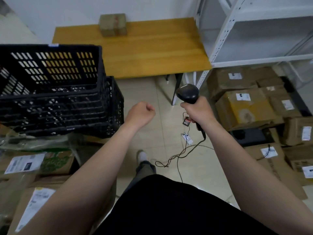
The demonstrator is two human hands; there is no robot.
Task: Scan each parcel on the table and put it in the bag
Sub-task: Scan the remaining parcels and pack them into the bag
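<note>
The right hand (198, 111) gripped the scanner (188, 94), the left hand (141, 112) hung clenched and empty, and the cardboard parcel (113, 25) far back on the desk (152, 53) looked light, stiff, best held by its sides

No text is legible. The white labels (243, 97) on the cardboard boxes (245, 114) at right, and those on the boxes at lower left, carry print too blurred to read. The parcel (113, 24) on the desk (152, 48) bears an unreadable reddish mark.
</note>
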